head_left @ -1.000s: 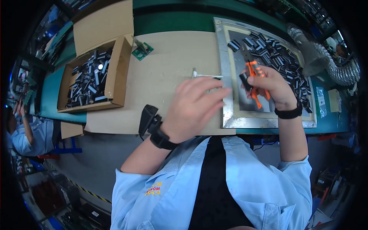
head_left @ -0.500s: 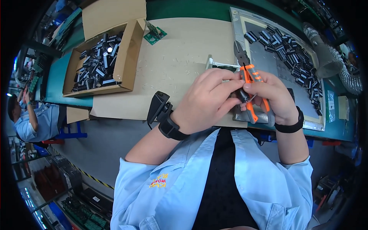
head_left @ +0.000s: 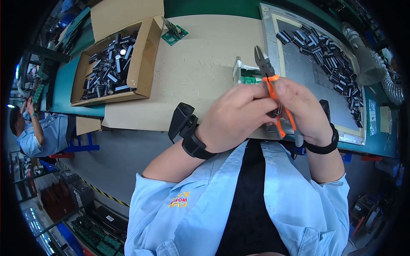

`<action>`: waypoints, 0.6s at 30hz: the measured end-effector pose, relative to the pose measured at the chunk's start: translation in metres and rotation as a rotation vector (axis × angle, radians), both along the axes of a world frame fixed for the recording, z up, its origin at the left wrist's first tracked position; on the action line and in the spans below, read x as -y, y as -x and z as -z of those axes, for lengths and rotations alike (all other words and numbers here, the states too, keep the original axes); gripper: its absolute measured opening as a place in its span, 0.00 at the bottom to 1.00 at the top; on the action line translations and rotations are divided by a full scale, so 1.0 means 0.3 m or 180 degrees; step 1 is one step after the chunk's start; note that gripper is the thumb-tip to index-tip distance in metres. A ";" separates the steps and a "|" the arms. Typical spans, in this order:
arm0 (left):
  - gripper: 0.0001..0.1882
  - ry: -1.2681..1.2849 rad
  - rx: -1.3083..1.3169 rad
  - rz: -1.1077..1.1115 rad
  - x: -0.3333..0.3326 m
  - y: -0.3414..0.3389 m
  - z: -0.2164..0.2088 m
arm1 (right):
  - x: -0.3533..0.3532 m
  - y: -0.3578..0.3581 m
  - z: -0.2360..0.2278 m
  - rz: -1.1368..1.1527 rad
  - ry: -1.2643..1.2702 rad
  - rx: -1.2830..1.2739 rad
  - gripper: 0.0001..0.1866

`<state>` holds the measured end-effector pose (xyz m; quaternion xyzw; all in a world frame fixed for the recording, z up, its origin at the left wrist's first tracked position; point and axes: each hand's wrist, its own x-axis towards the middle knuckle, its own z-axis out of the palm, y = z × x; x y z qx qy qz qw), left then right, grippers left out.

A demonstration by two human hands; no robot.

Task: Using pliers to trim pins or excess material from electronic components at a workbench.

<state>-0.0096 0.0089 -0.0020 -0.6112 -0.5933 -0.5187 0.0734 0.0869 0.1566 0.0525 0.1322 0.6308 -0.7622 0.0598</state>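
Observation:
My right hand [head_left: 308, 112] is closed around a pair of diagonal cutters [head_left: 265, 66] with orange and grey handles. Their jaws point away from me, up and slightly left. Against the handles, my left hand [head_left: 237, 114] pinches a small black capacitor [head_left: 272, 114], mostly covered by the fingers. Thin wire leads show beside the handles, near the right thumb. Just beyond both hands, partly hidden by them, lies a light-coloured holder [head_left: 237, 70] with a green board [head_left: 249, 80] in it.
An open cardboard box [head_left: 145, 64] of black capacitors stands left. More capacitors [head_left: 326, 59] lie on a framed grey panel [head_left: 294, 79] at right, near a ribbed duct [head_left: 369, 70]. Wire clippings dot the brown sheet [head_left: 192, 91]. A small circuit board [head_left: 174, 36] sits behind; another person [head_left: 42, 132] works far left.
My right hand has turned the cutters, so their jaws have swung left and the handles show edge-on. The capacitor is now more covered by my left fingers. Both hands stay close together.

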 end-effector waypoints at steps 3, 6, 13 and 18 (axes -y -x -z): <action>0.15 0.0238 0.0562 -0.0354 0.034 0.030 -0.028 | -0.039 -0.010 0.011 0.0131 0.0131 -0.0157 0.26; 0.14 0.0417 0.1280 -0.0522 0.046 0.077 -0.016 | -0.068 -0.029 0.021 0.0350 0.0225 -0.0251 0.26; 0.11 0.0665 0.2267 -0.0330 0.030 0.127 0.086 | -0.080 -0.062 0.069 0.0646 0.0067 -0.0161 0.25; 0.14 0.0521 0.2258 -0.0364 0.020 0.128 0.109 | -0.068 -0.068 0.090 0.0545 0.0166 -0.0085 0.25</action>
